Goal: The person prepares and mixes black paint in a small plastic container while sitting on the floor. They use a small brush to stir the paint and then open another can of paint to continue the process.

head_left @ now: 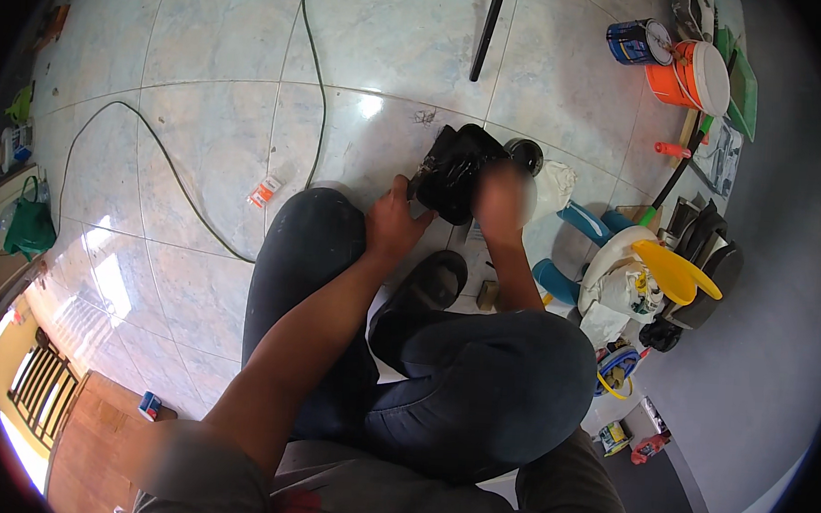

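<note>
In front of my feet, a glossy black object [463, 170], bulky and with uneven edges, is on the tiled floor; its kind I cannot make out. My left hand [397, 223] grips its near left edge, with thumb and fingers closed there. Against its right side is my right hand [500, 210], its fingers blurred and partly hidden. A round dark can [527, 155] stands just beyond the right hand. Beside that hand, a crumpled whitish bag or cloth [554, 185] lies on the floor.
A green cable [314, 63] snakes over the tiles at left, near a small orange-and-white box [264, 191]. Along the right wall stand an orange bucket [689, 81], a paint can [638, 42], a white bucket [607, 269] with yellow tools, and blue pipes [582, 222].
</note>
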Available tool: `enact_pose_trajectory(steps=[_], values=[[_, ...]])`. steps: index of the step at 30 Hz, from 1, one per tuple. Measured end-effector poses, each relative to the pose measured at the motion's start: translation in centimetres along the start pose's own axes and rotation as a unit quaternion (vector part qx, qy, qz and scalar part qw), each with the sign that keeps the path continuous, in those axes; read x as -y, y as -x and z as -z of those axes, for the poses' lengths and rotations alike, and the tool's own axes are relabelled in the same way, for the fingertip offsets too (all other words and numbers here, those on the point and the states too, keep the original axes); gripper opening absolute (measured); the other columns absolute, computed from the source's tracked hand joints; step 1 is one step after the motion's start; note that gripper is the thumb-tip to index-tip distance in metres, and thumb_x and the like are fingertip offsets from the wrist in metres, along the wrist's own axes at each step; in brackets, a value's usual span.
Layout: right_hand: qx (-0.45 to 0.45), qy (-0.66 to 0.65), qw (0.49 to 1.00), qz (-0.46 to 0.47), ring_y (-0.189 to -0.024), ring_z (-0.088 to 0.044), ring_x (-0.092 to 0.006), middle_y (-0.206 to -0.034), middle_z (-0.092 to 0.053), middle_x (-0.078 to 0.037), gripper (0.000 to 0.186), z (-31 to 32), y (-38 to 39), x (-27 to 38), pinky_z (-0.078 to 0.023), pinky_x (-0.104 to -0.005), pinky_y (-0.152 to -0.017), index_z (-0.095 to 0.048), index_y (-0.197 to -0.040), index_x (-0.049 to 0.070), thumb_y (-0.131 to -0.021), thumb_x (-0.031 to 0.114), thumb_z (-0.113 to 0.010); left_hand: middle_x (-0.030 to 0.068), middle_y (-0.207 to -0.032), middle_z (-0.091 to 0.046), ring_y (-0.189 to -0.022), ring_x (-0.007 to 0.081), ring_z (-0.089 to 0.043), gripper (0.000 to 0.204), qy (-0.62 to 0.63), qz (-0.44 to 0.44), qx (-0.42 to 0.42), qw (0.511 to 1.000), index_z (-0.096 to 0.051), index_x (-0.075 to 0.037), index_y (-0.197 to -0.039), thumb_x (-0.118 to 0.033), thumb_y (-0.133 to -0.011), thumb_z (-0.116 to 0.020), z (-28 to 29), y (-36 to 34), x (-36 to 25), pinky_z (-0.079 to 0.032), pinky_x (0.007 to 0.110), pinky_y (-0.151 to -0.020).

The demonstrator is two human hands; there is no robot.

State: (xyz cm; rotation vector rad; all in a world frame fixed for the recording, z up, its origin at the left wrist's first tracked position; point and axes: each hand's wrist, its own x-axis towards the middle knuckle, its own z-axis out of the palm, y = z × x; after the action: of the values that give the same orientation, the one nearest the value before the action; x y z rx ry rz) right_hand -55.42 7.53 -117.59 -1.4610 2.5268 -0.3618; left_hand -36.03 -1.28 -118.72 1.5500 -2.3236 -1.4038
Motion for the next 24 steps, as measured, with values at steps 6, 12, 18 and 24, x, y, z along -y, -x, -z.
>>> enact_pose_trajectory(steps=[6, 12, 18, 24], values=[[0.022, -0.001, 1.0, 0.012, -0.094, -0.065, -0.0397, -0.093, -0.062, -0.02, 0.009, -1.3, 1.5, 0.4, -0.052, -0.051, -0.084, -0.068, -0.089, -0.001, -0.08, 0.0, -0.067, 0.022, -0.092, -0.072, -0.085, 0.0469, -0.072, 0.063, 0.012, -0.01, -0.012, 1.0, -0.053, -0.005, -0.113, -0.033, -0.078, -0.096, 0.1, 0.0, -0.1, -0.056, 0.056, -0.072], [0.032, -0.01, 0.999, 0.014, -0.093, -0.065, -0.0402, -0.095, -0.063, -0.021, 0.008, -2.0, 2.7, 1.4, -0.052, -0.0515, -0.084, -0.066, -0.09, 0.0, -0.082, 0.003, -0.066, 0.022, -0.091, -0.072, -0.087, 0.048, -0.072, 0.061, 0.004, -0.019, -0.007, 1.0, -0.053, -0.005, -0.113, -0.031, -0.078, -0.096, 0.1, 0.0, -0.3, -0.056, 0.056, -0.072], [0.042, -0.046, 0.998, 0.003, -0.094, -0.064, -0.0438, -0.097, -0.063, -0.023, 0.008, -1.7, 3.9, 2.3, -0.05, -0.0546, -0.085, -0.064, -0.09, -0.001, -0.084, 0.003, -0.065, 0.0235, -0.099, -0.074, -0.094, 0.0486, -0.073, 0.064, -0.002, -0.041, 0.006, 0.999, -0.047, -0.007, -0.117, -0.028, -0.079, -0.094, 0.0, -0.1, 0.2, -0.058, 0.058, -0.077], [0.094, -0.085, 0.992, -0.013, -0.095, -0.064, -0.0451, -0.098, -0.064, -0.024, 0.01, -1.4, 4.8, 3.5, -0.049, -0.0568, -0.086, -0.064, -0.094, -0.001, -0.086, 0.005, -0.064, 0.0244, -0.098, -0.073, -0.093, 0.0502, -0.072, 0.065, -0.008, -0.024, 0.009, 1.0, -0.047, -0.007, -0.117, -0.028, -0.079, -0.095, 0.2, 0.1, -0.2, -0.057, 0.058, -0.077]])
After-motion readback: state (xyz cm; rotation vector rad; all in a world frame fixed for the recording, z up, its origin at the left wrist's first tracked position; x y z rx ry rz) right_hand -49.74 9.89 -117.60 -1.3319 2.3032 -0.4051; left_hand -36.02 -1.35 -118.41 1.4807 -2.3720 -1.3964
